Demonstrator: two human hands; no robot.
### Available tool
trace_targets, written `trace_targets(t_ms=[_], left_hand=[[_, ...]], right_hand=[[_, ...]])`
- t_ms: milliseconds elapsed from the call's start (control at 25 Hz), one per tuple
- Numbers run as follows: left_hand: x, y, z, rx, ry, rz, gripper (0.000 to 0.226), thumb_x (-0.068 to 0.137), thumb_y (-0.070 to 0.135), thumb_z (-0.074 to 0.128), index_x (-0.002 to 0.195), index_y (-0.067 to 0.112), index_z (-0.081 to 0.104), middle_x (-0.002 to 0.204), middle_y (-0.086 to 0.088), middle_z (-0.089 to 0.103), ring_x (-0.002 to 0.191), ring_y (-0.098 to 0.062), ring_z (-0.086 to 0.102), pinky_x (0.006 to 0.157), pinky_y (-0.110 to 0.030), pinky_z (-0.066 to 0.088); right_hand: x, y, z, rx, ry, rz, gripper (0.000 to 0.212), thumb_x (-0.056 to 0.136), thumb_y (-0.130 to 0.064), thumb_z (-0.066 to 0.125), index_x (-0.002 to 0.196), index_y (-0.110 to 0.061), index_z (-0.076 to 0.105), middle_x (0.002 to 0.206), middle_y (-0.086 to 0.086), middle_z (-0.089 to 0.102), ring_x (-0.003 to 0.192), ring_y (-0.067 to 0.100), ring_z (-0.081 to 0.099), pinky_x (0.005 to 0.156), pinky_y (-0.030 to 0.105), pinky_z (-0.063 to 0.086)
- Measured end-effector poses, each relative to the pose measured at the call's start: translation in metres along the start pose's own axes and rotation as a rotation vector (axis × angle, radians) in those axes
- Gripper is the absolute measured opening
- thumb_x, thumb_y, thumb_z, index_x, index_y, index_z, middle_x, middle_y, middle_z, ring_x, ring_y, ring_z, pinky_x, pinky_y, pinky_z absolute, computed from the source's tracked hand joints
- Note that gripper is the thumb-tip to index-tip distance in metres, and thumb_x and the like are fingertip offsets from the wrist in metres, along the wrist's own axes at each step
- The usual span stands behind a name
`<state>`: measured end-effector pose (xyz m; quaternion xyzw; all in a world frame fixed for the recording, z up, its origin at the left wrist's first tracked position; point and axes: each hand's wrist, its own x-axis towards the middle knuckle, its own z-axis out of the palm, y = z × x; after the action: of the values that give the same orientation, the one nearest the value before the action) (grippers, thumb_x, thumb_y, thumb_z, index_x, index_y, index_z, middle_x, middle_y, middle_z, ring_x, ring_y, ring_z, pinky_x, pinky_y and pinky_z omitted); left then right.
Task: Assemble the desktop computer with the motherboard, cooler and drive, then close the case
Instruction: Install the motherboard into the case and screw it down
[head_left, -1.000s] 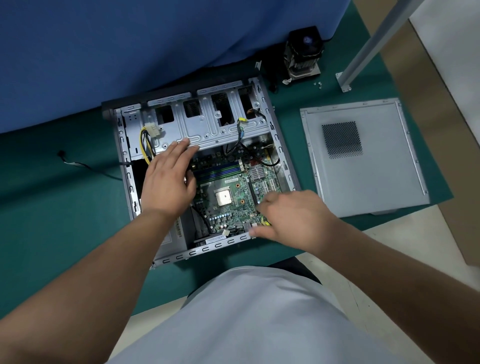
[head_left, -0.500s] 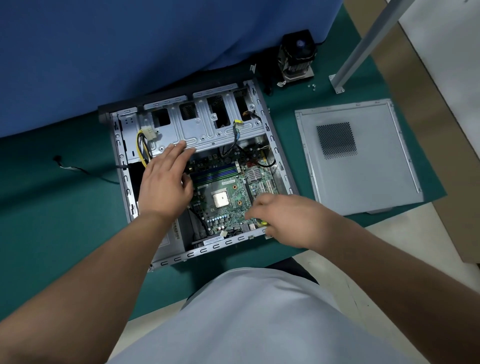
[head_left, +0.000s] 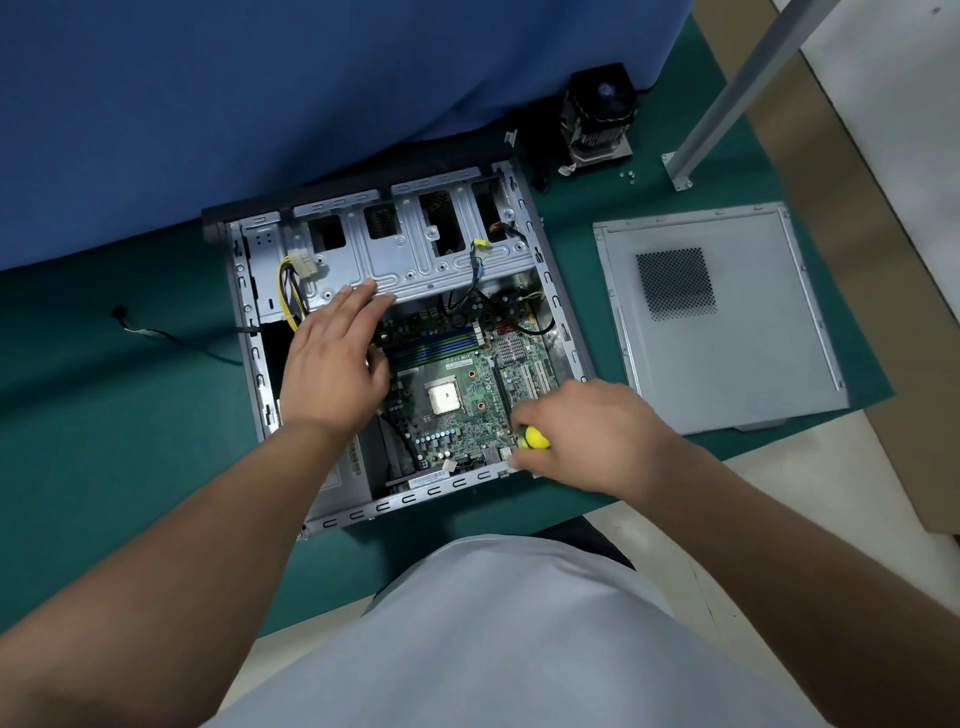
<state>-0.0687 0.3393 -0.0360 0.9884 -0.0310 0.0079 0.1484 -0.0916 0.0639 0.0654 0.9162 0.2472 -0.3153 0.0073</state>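
Yellow screwdriver (head_left: 534, 437) gripped in right hand (head_left: 587, 434); left hand (head_left: 335, 364) flat, open on motherboard (head_left: 457, 395).

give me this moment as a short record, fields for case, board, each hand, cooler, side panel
case: open case lying flat on the green mat
board: motherboard inside, CPU socket bare
left hand: left hand flat on the board's left edge, fingers reaching the drive cage
right hand: right hand gripping a yellow-handled screwdriver at the board's near right corner
cooler: cooler on the mat behind the case, not fitted
side panel: side panel off, lying right of the case
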Motion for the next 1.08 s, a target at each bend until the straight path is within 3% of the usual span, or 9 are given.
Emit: trace_targets(t_ms=[120, 240, 320, 440, 520, 600, 680, 880, 1080], left_hand=[[0.0, 0.001, 0.0, 0.004, -0.004, -0.001, 0.067, 0.093, 0.018, 0.056, 0.155, 0.031, 0.036, 0.165, 0.006, 0.032, 0.153, -0.017, 0.027, 0.126, -0.039, 0.017], [0.0, -0.001, 0.0, 0.003, -0.004, 0.0, 0.067, 0.092, 0.017, 0.056, 0.155, 0.03, 0.036, 0.165, 0.006, 0.032, 0.153, -0.017, 0.027, 0.126, -0.039, 0.017], [0.0, -0.001, -0.001, 0.0, 0.0, 0.004, 0.068, 0.092, 0.016, 0.057, 0.155, 0.03, 0.037, 0.165, 0.006, 0.033, 0.153, -0.017, 0.028, 0.126, -0.04, 0.018], [0.001, -0.001, -0.001, -0.004, 0.004, 0.006, 0.067, 0.091, 0.016, 0.057, 0.154, 0.029, 0.038, 0.164, 0.005, 0.034, 0.152, -0.018, 0.028, 0.126, -0.041, 0.02], [0.001, -0.001, -0.001, -0.002, 0.001, 0.005, 0.067, 0.092, 0.016, 0.056, 0.155, 0.03, 0.038, 0.164, 0.005, 0.033, 0.152, -0.017, 0.028, 0.126, -0.041, 0.02], [0.001, -0.002, 0.0, 0.003, 0.0, 0.003, 0.066, 0.092, 0.017, 0.055, 0.155, 0.03, 0.037, 0.165, 0.005, 0.033, 0.153, -0.017, 0.027, 0.126, -0.04, 0.019], [0.0, -0.002, 0.0, 0.007, -0.003, 0.001, 0.066, 0.093, 0.017, 0.055, 0.155, 0.03, 0.037, 0.165, 0.005, 0.033, 0.153, -0.017, 0.027, 0.126, -0.039, 0.018], [0.0, 0.0, -0.001, 0.0, -0.001, -0.002, 0.067, 0.093, 0.017, 0.055, 0.155, 0.031, 0.036, 0.165, 0.006, 0.032, 0.153, -0.017, 0.027, 0.126, -0.04, 0.018], [0.0, 0.0, -0.001, -0.007, 0.006, 0.003, 0.065, 0.093, 0.018, 0.053, 0.155, 0.03, 0.037, 0.165, 0.005, 0.033, 0.152, -0.017, 0.028, 0.126, -0.037, 0.016]], right_hand=[[0.006, -0.004, 0.003, -0.107, 0.083, 0.055, 0.053, 0.093, -0.078, 0.038, 0.104, -0.029, 0.057, 0.085, -0.004, 0.058, 0.078, 0.024, 0.062, 0.054, 0.027, 0.034], [0.004, 0.004, 0.001, 0.041, -0.058, -0.095, 0.04, 0.096, -0.047, 0.061, 0.134, -0.04, 0.053, 0.134, -0.007, 0.053, 0.11, 0.023, 0.063, 0.073, 0.035, 0.051], [0.001, 0.006, 0.0, 0.067, -0.1, -0.11, 0.029, 0.098, -0.035, 0.06, 0.126, -0.04, 0.058, 0.123, -0.007, 0.058, 0.107, 0.022, 0.062, 0.075, 0.035, 0.054], [0.002, 0.002, 0.003, -0.061, 0.08, 0.029, 0.035, 0.101, -0.06, 0.042, 0.112, -0.032, 0.058, 0.085, -0.003, 0.057, 0.079, 0.025, 0.06, 0.056, 0.029, 0.04], [0.004, 0.002, 0.008, -0.06, 0.083, -0.008, 0.045, 0.097, -0.068, 0.042, 0.118, -0.031, 0.057, 0.098, -0.003, 0.058, 0.087, 0.025, 0.064, 0.059, 0.03, 0.043], [0.004, 0.006, 0.006, 0.086, -0.014, -0.106, 0.039, 0.097, -0.051, 0.058, 0.133, -0.035, 0.054, 0.129, -0.006, 0.053, 0.107, 0.023, 0.063, 0.075, 0.036, 0.054], [0.001, 0.009, 0.003, 0.17, -0.086, -0.139, 0.032, 0.097, -0.031, 0.062, 0.128, -0.037, 0.058, 0.127, -0.008, 0.055, 0.11, 0.021, 0.06, 0.082, 0.037, 0.054], [0.005, 0.0, 0.009, -0.114, 0.13, 0.004, 0.037, 0.098, -0.063, 0.043, 0.109, -0.03, 0.056, 0.079, -0.004, 0.058, 0.069, 0.025, 0.052, 0.049, 0.026, 0.028], [-0.004, 0.009, 0.016, 0.11, 0.018, -0.108, 0.038, 0.098, -0.041, 0.056, 0.135, -0.033, 0.049, 0.124, -0.004, 0.062, 0.1, 0.023, 0.063, 0.074, 0.036, 0.055]])
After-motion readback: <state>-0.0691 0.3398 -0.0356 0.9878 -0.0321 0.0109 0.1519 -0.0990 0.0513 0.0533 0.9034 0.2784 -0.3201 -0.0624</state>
